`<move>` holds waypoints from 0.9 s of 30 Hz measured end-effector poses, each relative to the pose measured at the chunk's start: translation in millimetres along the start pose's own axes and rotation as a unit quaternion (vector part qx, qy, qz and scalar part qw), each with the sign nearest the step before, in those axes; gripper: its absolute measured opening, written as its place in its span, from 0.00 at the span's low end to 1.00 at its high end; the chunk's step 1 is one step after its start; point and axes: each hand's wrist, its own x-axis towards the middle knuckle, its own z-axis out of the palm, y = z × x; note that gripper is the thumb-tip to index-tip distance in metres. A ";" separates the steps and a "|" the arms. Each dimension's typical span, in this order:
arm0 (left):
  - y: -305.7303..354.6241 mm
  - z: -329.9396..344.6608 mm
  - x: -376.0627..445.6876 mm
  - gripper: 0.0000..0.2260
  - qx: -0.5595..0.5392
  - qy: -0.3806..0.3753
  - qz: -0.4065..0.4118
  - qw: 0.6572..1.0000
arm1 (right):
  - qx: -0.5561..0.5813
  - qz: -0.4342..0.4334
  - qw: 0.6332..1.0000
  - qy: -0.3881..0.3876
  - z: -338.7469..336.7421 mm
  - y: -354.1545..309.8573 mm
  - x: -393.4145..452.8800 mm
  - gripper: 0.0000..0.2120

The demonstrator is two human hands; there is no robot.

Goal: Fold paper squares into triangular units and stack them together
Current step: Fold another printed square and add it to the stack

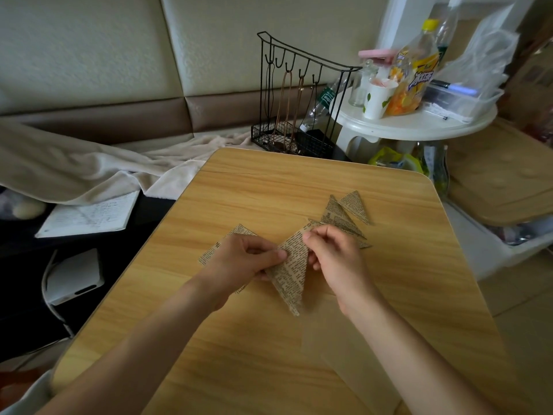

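At centre frame I see my left hand (239, 259) and right hand (335, 256) both pinching a folded newsprint triangle (291, 274) just above the wooden worktop (269, 190). More unfolded squares (215, 250) lie under my left hand; finished triangles (347, 214) lie just up and right of my right hand.

Folded triangles (347, 212) lie on the tabletop (269, 187), right of the held triangle (291, 272); unfolded squares (221, 244) lie left.
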 end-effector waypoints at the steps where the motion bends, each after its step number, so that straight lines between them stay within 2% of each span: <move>1: -1.2 -1.4 1.9 0.07 -0.004 0.022 0.004 1.000 | 0.014 0.015 1.000 0.003 -1.2 0.0 1.2 0.08; 5: -2.8 -2.1 3.4 0.06 0.010 0.053 0.020 0.998 | -0.012 0.028 0.998 -0.046 -3.2 -0.1 -0.3 0.10; 8: -4.0 -1.7 3.4 0.07 -0.001 0.063 0.018 0.998 | -0.053 0.010 0.998 -0.036 -1.6 0.4 -1.4 0.11; 13: -4.0 -1.6 1.4 0.11 -0.063 -0.022 -0.031 0.997 | -0.021 0.015 1.000 0.014 -1.7 1.5 -0.6 0.13; 15: -4.2 -0.9 1.6 0.09 -0.071 -0.008 -0.045 0.996 | -0.007 0.032 0.999 0.010 -2.8 0.8 0.1 0.11; 20: -2.4 -5.0 3.6 0.02 -0.045 0.028 -0.034 0.998 | 0.003 0.061 0.998 -0.026 -1.9 -0.7 -0.7 0.06; 24: -1.6 -5.6 2.5 0.05 -0.038 0.015 -0.027 0.999 | 0.000 0.043 0.999 -0.020 -4.0 -2.3 0.7 0.10; 27: -1.4 -5.2 1.0 0.04 0.036 -0.011 -0.001 0.999 | -0.045 0.020 0.996 -0.074 -3.2 -5.8 -2.6 0.07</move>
